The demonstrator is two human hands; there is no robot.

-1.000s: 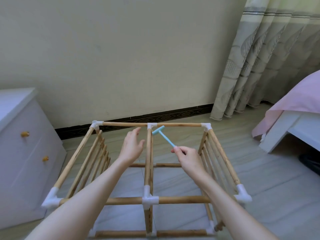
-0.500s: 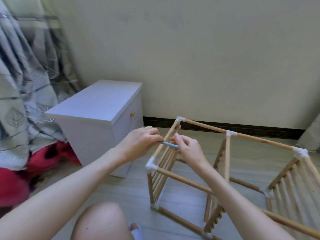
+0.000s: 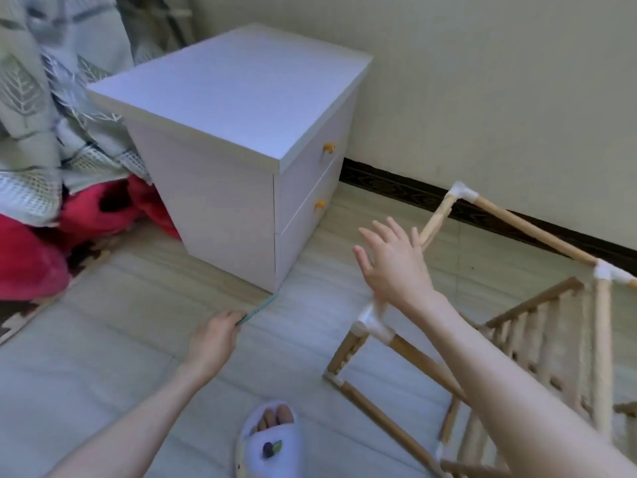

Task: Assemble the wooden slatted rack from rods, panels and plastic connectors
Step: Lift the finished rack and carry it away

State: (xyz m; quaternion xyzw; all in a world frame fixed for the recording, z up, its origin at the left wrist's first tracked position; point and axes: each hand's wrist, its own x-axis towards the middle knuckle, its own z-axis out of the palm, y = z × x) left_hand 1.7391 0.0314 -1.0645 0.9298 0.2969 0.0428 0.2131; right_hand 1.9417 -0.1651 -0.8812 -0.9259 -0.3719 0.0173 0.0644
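The wooden slatted rack (image 3: 537, 339), rods joined by white plastic connectors, stands on the pale floor (image 3: 113, 339) right of the white two-drawer cabinet (image 3: 241, 143). The right hand (image 3: 393, 267) hovers with its grip spread above the near white corner connector (image 3: 372, 322). The left hand (image 3: 213, 336) pinches a thin light-blue plastic tool (image 3: 258, 308) low near the cabinet's base. The tool seems due for setting down; it should lie within reach, clear of the rack.

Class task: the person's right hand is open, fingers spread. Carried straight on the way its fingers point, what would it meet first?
Probably the white cabinet: the right hand points up-left toward its drawer front, though depth is unclear.
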